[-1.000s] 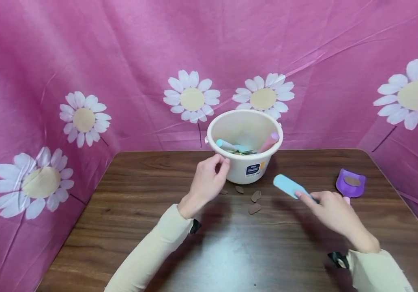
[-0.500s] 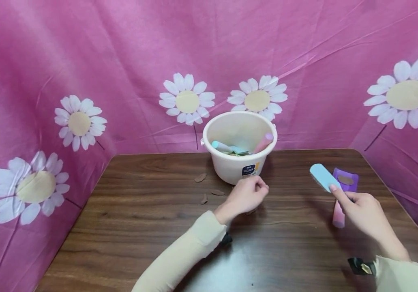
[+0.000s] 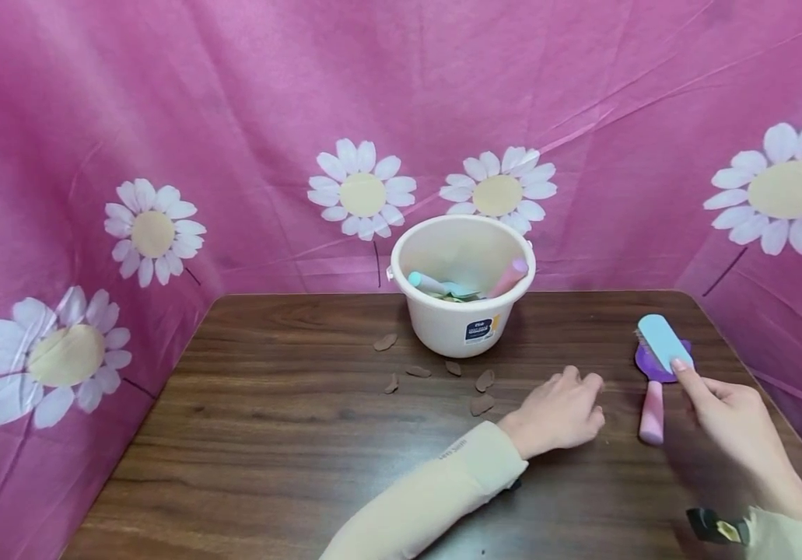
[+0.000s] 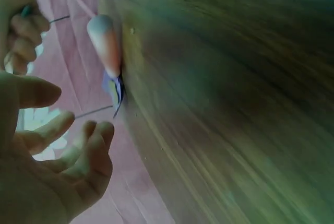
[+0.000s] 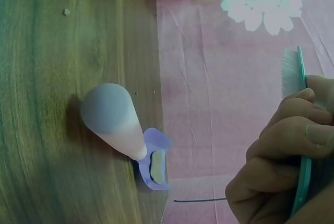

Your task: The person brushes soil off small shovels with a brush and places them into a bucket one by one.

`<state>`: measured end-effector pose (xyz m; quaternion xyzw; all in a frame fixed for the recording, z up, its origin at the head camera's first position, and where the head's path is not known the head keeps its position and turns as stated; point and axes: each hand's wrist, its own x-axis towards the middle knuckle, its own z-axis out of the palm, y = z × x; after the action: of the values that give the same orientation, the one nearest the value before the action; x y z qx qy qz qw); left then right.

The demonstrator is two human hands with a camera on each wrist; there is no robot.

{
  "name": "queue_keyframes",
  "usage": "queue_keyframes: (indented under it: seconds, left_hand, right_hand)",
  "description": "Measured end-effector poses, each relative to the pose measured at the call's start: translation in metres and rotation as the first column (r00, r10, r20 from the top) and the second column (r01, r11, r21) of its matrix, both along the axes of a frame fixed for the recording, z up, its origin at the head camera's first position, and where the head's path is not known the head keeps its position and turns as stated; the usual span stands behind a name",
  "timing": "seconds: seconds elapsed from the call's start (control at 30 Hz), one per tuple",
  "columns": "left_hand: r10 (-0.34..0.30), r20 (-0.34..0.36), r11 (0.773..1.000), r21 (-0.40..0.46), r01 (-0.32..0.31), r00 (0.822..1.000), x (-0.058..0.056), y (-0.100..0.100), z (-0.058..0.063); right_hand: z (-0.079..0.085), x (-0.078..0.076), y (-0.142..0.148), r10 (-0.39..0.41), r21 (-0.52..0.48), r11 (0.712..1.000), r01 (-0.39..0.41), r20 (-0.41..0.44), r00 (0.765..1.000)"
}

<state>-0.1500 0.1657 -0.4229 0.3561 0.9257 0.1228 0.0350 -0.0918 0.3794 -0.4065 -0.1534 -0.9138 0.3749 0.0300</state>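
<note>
My right hand [image 3: 740, 424] grips a light blue brush [image 3: 663, 340], held at the right side above a small purple dustpan [image 3: 646, 367]. Bristles show along the brush [image 5: 301, 75] in the right wrist view. The dustpan lies on the table with its pink handle [image 3: 651, 416] toward me, and a flat brownish piece [image 5: 156, 167] rests in it. To the left of that handle is my left hand [image 3: 558, 412], holding nothing. In the left wrist view its fingers [image 4: 96, 151] are spread and loosely bent, apart from the dustpan handle [image 4: 106, 46].
A white bucket [image 3: 432, 323] stands at the back middle, with a blue-green handle [image 3: 427, 283] and a pink handle [image 3: 510, 278] inside. Several brown leaf-like pieces [image 3: 482, 404] lie before it on the wooden table [image 3: 267, 435]. Pink flowered cloth [image 3: 267, 117] hangs behind.
My left hand has moved from the bucket rim rightward across the table toward the dustpan handle. The right hand has carried the brush right, over the dustpan. Brown pieces now show uncovered.
</note>
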Motion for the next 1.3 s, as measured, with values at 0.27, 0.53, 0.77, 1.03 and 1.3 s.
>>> queue_keyframes:
  seconds: [0.27,0.53,0.77,1.03,1.3]
  left_hand:
    - [-0.048,-0.038,0.979,-0.199,0.04,0.998,0.011,0.041,-0.009]
    - [-0.018,-0.014,0.938,-0.347,0.012,1.0,0.027,0.062,-0.02]
    - [0.009,-0.017,0.907,-0.421,-0.015,1.0,0.034,0.072,-0.023]
    - [0.012,-0.087,0.927,-0.373,-0.044,0.996,0.024,0.067,-0.026]
    - [0.011,-0.245,0.958,-0.276,-0.08,0.97,0.013,0.054,-0.032]
  right_hand:
    - [0.002,0.001,0.0,-0.017,-0.039,0.999,0.017,-0.002,1.0]
    - [0.001,0.003,0.0,-0.037,-0.081,0.996,0.039,0.021,0.999]
    - [-0.001,0.002,0.001,-0.046,-0.1,0.994,0.049,0.029,0.999]
    - [-0.002,0.001,0.0,-0.036,-0.088,0.995,0.035,-0.009,0.999]
    - [-0.001,0.001,0.0,-0.032,-0.077,0.997,0.031,-0.012,0.999]
